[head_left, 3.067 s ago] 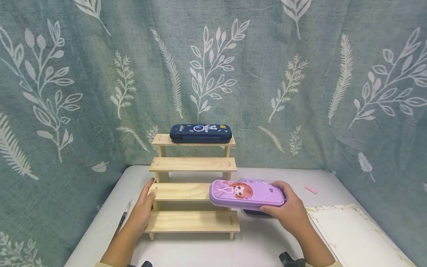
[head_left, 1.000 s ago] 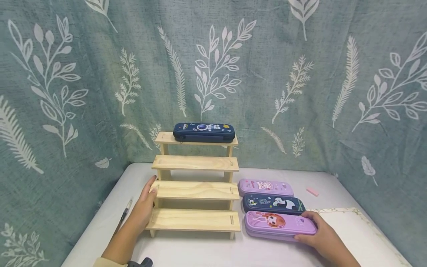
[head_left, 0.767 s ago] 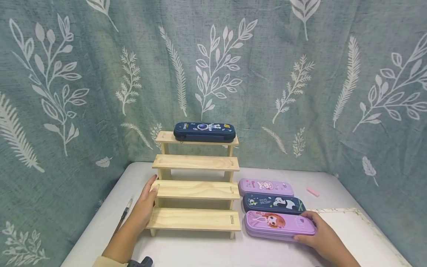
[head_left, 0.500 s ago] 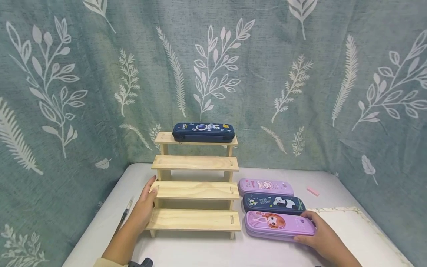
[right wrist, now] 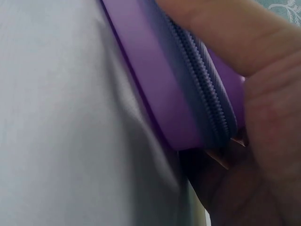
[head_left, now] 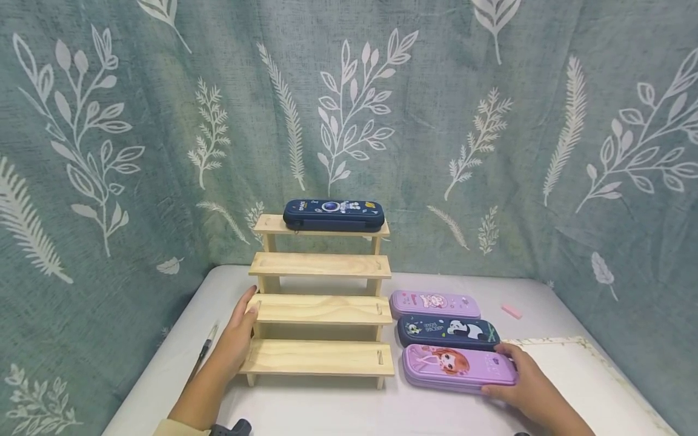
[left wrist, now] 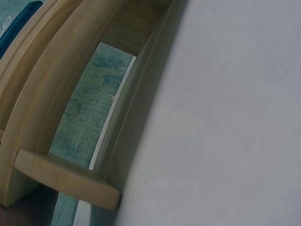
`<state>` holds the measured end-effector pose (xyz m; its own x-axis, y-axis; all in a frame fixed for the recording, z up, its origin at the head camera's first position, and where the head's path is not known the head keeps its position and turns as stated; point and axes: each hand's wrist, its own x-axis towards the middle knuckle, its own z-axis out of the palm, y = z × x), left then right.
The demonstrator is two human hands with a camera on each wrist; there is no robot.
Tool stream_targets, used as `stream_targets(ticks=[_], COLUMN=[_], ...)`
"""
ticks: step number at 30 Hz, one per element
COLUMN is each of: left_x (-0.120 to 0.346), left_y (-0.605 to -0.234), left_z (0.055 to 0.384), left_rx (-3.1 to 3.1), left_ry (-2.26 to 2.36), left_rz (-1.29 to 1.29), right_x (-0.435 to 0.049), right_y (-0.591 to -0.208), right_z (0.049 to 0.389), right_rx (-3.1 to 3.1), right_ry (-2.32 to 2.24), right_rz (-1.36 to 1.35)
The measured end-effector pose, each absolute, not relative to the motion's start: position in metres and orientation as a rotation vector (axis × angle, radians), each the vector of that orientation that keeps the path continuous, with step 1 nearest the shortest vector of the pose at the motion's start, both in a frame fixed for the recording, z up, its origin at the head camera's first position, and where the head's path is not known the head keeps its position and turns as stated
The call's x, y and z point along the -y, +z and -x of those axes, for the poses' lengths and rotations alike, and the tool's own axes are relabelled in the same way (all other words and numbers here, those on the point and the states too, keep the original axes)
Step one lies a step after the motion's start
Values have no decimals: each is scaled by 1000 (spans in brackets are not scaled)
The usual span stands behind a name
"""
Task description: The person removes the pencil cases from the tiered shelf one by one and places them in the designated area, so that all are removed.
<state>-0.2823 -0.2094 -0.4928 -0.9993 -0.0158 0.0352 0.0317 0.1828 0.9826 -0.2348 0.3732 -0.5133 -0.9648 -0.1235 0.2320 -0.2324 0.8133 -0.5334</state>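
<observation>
My right hand (head_left: pixel 526 384) grips the right end of a purple zipped pencil case (head_left: pixel 452 366) printed with a red-haired girl. In the right wrist view, the thumb lies along the case's zip (right wrist: pixel 197 66). That case sits on the white table, in front of a dark blue panda pencil case (head_left: pixel 436 330) and a lilac pencil case (head_left: pixel 406 303). My left hand (head_left: pixel 234 336) holds the left end of a stepped wooden display shelf (head_left: pixel 322 357), its thumb by the second-lowest step. On the top step rests a navy pencil case (head_left: pixel 334 217) with an astronaut.
A brush-like pen (head_left: pixel 203 351) lies left of the shelf, partly behind the left forearm. To the right are a small pink eraser-like block (head_left: pixel 511 311) and a white sheet with a patterned border (head_left: pixel 589 375). A patterned green cloth (head_left: pixel 245 121) hangs behind the table.
Since the earliest frame, my right hand has lowered the purple pencil case from in front of the shelf to the table, right of it. My left hand stays at the shelf.
</observation>
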Motion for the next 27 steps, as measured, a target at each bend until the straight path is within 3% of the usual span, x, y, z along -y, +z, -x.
stream_targets(ticks=[16, 22, 27], left_x=[210, 209, 209], left_y=[-494, -492, -492], left_z=[285, 283, 283], left_rx=[2392, 2382, 2380], left_ry=[-1986, -1996, -2003], left_rz=[5, -7, -9], right_x=[-372, -365, -341], right_y=[-507, -480, -446], right_z=[236, 237, 244], right_rx=[2887, 2891, 2853], right_ry=[830, 819, 790], right_rz=[-188, -15, -99])
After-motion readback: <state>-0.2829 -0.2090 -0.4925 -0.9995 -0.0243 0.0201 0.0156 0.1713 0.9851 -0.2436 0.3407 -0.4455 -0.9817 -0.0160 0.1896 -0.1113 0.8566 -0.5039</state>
